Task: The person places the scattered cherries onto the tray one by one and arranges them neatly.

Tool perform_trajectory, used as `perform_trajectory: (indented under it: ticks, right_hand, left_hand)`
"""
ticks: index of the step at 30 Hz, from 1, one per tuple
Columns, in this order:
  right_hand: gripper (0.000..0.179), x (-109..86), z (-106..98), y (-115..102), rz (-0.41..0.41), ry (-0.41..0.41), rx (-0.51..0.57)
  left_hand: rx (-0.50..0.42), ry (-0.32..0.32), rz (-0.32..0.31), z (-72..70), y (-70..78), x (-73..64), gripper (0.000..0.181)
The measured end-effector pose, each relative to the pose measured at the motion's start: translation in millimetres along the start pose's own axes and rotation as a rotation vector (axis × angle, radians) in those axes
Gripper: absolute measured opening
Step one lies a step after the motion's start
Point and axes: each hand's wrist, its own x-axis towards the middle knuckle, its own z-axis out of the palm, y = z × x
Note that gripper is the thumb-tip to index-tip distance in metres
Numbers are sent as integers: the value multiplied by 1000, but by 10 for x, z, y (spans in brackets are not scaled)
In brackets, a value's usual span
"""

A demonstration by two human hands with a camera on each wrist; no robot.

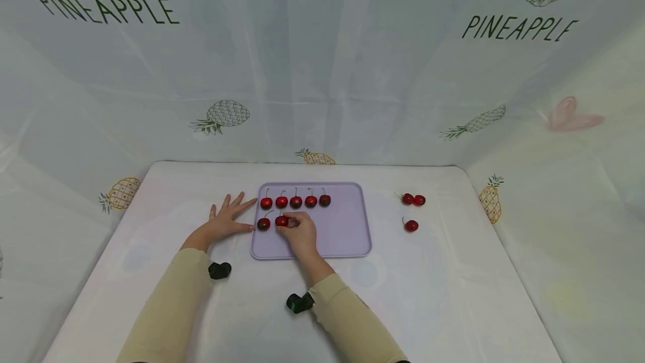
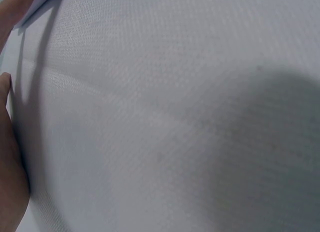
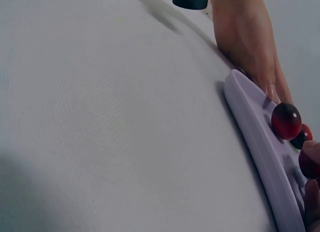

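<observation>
Here I have a dark red cherry (image 1: 281, 221), pinched in the right hand's (image 1: 300, 235) fingers, second in the near row at the lilac tray (image 1: 337, 240). The left hand (image 1: 227, 223), spread wide and holding nothing, is at the tray's left rim! Around it, a white cloth-covered table (image 1: 433, 284), three loose cherries (image 1: 411, 226) out right; behind, I see pale sheeting (image 1: 322, 71) rising, printed with pineapples (image 1: 228, 113) and PINEAPPLE lettering (image 1: 519, 28).

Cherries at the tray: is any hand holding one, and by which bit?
Yes, the right hand pinches one cherry by its round body. The left hand holds none.
</observation>
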Motion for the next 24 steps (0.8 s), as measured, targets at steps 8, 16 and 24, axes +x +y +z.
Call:
perform_trajectory:
  ticks: [8, 16, 24]
  right_hand:
    - [34, -6, 12, -20, -18, 11, -76]
    - [34, -11, 18, -30, -26, 19, -121]
    - [35, -10, 20, -11, -30, 2, -153]
  left_hand:
    - [2, -3, -13, 5, -18, 20, 87]
    - [7, 5, -3, -6, -10, 35, 86]
    - [-2, -4, 6, 16, -46, 24, 85]
